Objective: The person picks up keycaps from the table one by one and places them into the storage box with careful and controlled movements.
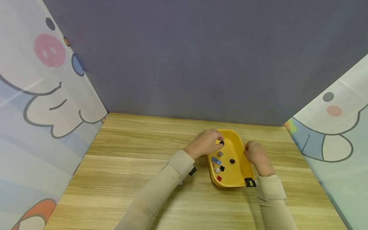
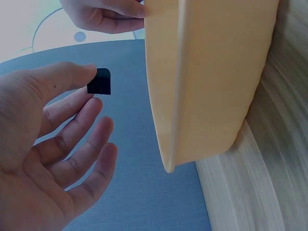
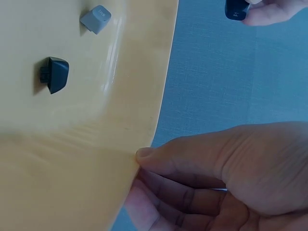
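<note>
A black keycap (image 2: 100, 82) is pinched between the thumb and index finger of my left hand (image 1: 204, 143), over the tray's left part in the head view. The other fingers of that hand are spread loosely in the left wrist view. My right hand (image 1: 257, 156) grips the right rim of the yellow tray (image 1: 236, 175), thumb on the inner side. Inside lie several keycaps: a grey one (image 3: 97, 19) marked Ins, a black one (image 3: 57, 74) on its side, a long blue one (image 1: 216, 160), a white one (image 1: 217, 170) and a red one (image 1: 219, 178).
The tray stands on a wood-grain table (image 1: 129, 143). A dark grey panel (image 1: 184, 64) rises behind the table, and cartoon-printed sheets (image 1: 339, 127) flank both sides. A small pale thing (image 1: 180, 183) is partly hidden behind the left forearm.
</note>
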Demonstrator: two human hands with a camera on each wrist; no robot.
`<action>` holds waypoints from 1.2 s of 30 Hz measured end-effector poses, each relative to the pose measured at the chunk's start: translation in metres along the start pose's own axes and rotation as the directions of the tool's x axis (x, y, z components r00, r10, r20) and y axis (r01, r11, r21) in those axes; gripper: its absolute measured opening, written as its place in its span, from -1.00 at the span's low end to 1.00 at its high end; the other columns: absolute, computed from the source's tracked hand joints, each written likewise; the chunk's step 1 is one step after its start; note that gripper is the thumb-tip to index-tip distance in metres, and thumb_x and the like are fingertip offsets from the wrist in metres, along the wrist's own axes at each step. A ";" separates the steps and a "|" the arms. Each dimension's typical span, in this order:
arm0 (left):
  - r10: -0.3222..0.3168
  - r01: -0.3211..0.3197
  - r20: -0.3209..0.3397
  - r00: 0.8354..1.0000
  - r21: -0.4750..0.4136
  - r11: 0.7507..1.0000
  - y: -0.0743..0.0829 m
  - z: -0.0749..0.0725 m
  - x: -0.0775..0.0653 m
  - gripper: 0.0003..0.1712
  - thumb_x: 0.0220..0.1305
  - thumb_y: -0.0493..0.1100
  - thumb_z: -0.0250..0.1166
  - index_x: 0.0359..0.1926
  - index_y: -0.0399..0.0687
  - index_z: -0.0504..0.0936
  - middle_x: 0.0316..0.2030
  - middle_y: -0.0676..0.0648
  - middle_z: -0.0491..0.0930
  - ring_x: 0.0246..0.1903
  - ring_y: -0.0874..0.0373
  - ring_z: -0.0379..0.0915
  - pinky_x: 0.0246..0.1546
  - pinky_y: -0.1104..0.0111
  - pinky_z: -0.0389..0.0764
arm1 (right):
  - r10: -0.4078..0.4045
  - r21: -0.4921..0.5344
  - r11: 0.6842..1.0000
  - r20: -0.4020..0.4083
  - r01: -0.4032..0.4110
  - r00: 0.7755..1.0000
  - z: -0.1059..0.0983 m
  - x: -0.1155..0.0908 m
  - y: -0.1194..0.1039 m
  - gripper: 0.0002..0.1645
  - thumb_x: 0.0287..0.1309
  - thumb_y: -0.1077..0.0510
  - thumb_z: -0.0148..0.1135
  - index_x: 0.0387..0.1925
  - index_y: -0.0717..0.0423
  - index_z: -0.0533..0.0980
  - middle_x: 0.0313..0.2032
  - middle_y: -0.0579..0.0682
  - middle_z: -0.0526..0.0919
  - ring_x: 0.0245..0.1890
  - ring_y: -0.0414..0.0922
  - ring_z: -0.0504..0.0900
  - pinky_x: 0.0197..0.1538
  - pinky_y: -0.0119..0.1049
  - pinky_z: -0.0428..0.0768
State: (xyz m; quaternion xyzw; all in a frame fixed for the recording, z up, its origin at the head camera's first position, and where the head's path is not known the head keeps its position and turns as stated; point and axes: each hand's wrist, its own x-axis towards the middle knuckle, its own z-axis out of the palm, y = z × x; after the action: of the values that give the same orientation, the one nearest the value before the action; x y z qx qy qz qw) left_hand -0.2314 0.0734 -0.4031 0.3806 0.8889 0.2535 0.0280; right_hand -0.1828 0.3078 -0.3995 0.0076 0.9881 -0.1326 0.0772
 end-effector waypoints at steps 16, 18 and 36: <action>-0.010 0.010 -0.031 0.999 0.012 1.000 -0.009 -0.019 -0.044 -0.68 0.34 0.01 0.36 0.03 -0.01 0.71 -0.08 0.08 0.65 -0.06 0.19 0.55 -0.02 0.38 0.54 | -0.010 -0.015 1.000 0.005 0.010 1.000 0.001 0.003 -0.004 -0.84 0.19 0.38 0.10 -0.31 0.44 0.58 -0.34 0.32 0.64 -0.40 0.09 0.58 -0.24 0.01 0.61; -0.013 0.013 -0.042 0.999 -0.008 1.000 -0.013 -0.022 -0.059 -0.68 0.33 0.00 0.37 0.02 -0.03 0.72 -0.07 0.06 0.66 -0.06 0.17 0.55 0.00 0.35 0.55 | -0.008 -0.011 1.000 0.009 0.008 1.000 0.000 0.003 -0.004 -0.83 0.20 0.39 0.09 -0.31 0.45 0.58 -0.35 0.31 0.64 -0.42 0.06 0.56 -0.26 -0.01 0.60; -0.129 0.123 -0.076 0.989 -0.071 0.990 -0.036 -0.007 -0.176 -0.73 0.29 -0.07 0.41 -0.05 -0.07 0.73 -0.12 0.04 0.66 -0.07 0.09 0.57 -0.10 0.20 0.63 | 0.027 -0.023 0.999 0.028 -0.026 0.999 -0.002 0.001 -0.003 -0.76 0.23 0.37 0.09 -0.18 0.51 0.56 -0.20 0.42 0.63 -0.28 0.18 0.61 -0.14 0.07 0.62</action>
State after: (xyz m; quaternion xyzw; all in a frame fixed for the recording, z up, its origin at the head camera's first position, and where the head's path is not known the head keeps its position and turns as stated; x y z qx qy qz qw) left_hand -0.1322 -0.0727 -0.4396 0.3120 0.9028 0.2954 0.0207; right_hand -0.1839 0.3051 -0.3966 0.0178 0.9882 -0.1204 0.0931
